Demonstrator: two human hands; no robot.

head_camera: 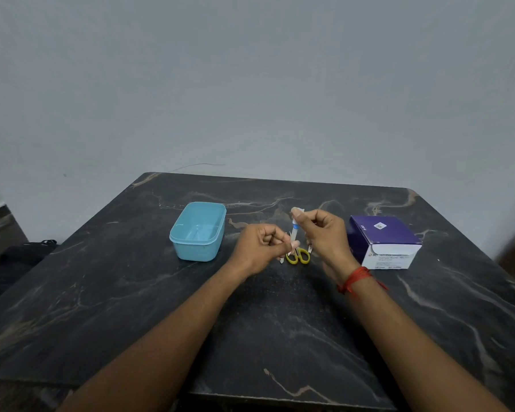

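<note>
Pinching the swab sachet (294, 231) at both ends mid-frame, left hand (259, 248) and right hand (324, 233) seem ready to tear it.

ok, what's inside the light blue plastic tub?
The light blue plastic tub shows only bare floor and inner walls, no contents visible. Its near wall covers the floor's front strip.

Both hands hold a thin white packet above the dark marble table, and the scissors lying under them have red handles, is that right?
Not quite. In the head view the small scissors have yellow handles, not red. The rest holds: the left hand and right hand hold the thin white packet with a blue band above the dark marble table.
</note>
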